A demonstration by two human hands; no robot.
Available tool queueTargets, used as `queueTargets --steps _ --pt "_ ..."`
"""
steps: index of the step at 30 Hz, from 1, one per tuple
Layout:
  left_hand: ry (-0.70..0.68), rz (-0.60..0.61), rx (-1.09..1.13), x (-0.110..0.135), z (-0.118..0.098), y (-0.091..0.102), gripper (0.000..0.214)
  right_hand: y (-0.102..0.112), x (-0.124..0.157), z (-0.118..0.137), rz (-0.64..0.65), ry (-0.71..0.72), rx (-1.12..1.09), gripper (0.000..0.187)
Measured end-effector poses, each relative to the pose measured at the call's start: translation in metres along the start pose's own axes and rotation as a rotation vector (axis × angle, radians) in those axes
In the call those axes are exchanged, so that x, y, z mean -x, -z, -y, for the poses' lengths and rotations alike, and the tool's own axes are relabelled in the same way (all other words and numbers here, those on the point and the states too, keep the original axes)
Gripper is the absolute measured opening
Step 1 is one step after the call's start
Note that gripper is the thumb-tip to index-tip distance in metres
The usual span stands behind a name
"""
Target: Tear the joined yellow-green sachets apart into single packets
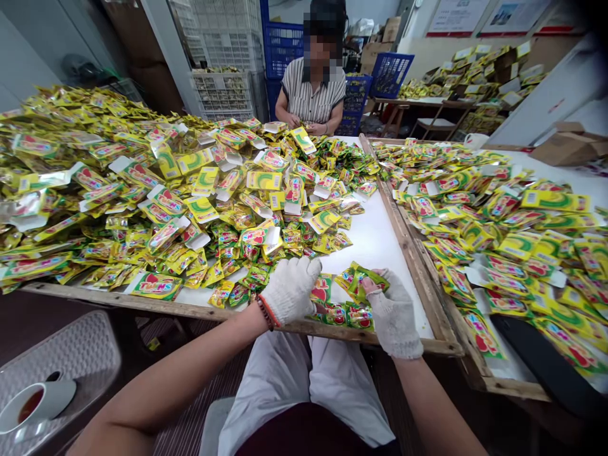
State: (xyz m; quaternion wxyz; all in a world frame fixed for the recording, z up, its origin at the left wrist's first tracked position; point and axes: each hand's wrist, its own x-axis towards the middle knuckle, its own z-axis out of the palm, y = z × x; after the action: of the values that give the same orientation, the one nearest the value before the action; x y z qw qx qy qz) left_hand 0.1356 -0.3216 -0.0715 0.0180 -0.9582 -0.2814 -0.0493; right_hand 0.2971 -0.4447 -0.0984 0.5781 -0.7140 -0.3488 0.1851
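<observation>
My left hand, in a white knit glove with bare fingertips, is curled at the table's front edge. A small yellow-green carton with red print shows between its thumb and fingers. My right hand, gloved likewise, pinches some small shiny green-yellow candy packets between thumb and fingers, just right of the carton. Below them, a short row of similar packets lies along the wooden rim, close to my left fingertip. How many packets my right hand holds is hidden.
A big heap of cartons and packets covers the table's left. Beyond a wooden divider lie more cartons and a dark phone-like object. A co-worker sits opposite. A cup stands on a stool at lower left.
</observation>
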Motion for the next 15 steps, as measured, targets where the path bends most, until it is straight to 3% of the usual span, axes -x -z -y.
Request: queueTargets --steps 4,9,11,15 --pt "0.081 -0.032 0.096 0.012 -0.005 0.001 0.067 0.003 -0.001 0.004 0.172 0.048 0.200 0.028" --pt "-0.020 -0.016 0.117 0.019 -0.008 -0.002 0.053 0.007 -0.008 0.008 0.495 0.028 0.290 0.021" --pt "-0.013 -0.011 0.127 0.020 -0.012 -0.004 0.050 0.005 -0.009 0.014 0.501 0.078 0.399 0.018" --pt "0.097 -0.029 0.140 0.022 -0.018 -0.007 0.052 -0.001 -0.006 0.023 0.367 0.127 0.502 0.024"
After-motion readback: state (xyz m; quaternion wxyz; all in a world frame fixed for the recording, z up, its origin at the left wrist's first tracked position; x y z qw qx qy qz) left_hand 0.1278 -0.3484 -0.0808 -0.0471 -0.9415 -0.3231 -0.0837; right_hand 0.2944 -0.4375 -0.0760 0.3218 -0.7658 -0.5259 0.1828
